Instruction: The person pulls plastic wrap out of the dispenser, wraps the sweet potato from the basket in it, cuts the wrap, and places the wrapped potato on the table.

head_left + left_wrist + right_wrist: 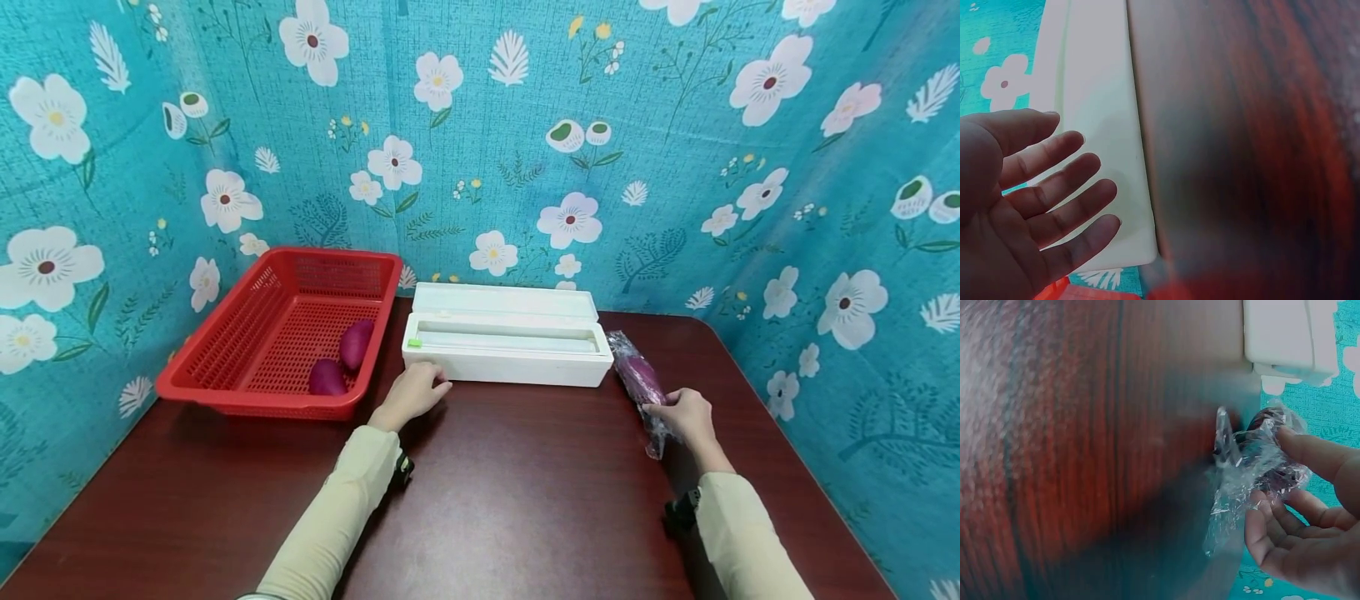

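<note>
My right hand (687,418) pinches the near end of a purple sweet potato (641,377) wrapped in clear cling film, at the right of the table. In the right wrist view, the thumb and fingers lie on either side of the crinkled film (1254,464), and a loose tail of it sticks out. My left hand (412,393) is at the front left corner of a white cling film dispenser (517,369). Its fingers (1066,212) are relaxed and slightly spread, holding nothing. The dispenser's lid (502,302) is raised, and a green slider (415,342) shows at its left end.
A red plastic basket (277,398) stands at the left, with two unwrapped purple sweet potatoes (356,343) inside. Behind the dark brown table (510,492) hangs a blue flowered cloth (480,167), which also runs along both sides.
</note>
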A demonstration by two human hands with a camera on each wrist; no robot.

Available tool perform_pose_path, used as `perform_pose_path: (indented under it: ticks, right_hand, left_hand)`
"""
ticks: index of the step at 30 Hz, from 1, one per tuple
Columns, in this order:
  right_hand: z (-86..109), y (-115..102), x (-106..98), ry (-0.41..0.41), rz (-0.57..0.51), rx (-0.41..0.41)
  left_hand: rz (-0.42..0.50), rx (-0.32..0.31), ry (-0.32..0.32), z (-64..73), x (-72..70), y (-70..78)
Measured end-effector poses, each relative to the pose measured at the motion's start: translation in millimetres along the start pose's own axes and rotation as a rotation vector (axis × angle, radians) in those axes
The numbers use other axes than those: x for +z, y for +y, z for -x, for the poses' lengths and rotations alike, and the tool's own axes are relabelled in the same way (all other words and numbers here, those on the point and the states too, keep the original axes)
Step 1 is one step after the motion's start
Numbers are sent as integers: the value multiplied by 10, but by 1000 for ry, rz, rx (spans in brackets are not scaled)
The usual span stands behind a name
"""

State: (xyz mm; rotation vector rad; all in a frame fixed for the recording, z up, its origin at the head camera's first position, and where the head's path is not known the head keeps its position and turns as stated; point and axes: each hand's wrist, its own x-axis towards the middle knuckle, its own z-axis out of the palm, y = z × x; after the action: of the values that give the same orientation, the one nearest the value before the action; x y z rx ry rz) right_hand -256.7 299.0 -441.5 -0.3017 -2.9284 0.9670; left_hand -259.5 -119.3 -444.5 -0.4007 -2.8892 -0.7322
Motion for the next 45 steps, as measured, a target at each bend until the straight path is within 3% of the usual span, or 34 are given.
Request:
perform_pose_path:
  ticks: [6, 16, 20, 26, 30, 35, 38, 45]
  right_hand:
    - [-15, -15, 7, -81, -2, 34]
    - [11, -103, -38, -128, 11, 57]
    - [20, -186, -43, -52, 17, -19]
    - [-64, -380, 7, 168, -41, -217]
    - [-163, -560, 125, 221, -97, -364]
    - [-313, -708, 285, 200, -91, -543]
    - [-396, -757, 344, 167, -76, -597]
    - [-497, -839, 381, 4, -19, -544]
  left_hand:
    - [8, -2, -3, 3, 4, -5]
    - [23, 9, 16, -9, -24, -7]
    - [57, 42, 70, -45, -53, 4]
    - [170, 63, 230, -138, -84, 60]
    - [238, 66, 320, -198, -57, 107]
    - [274, 49, 436, -270, 22, 122]
    - [274, 45, 477, -308, 69, 100]
    - [242, 71, 520, -342, 103, 26]
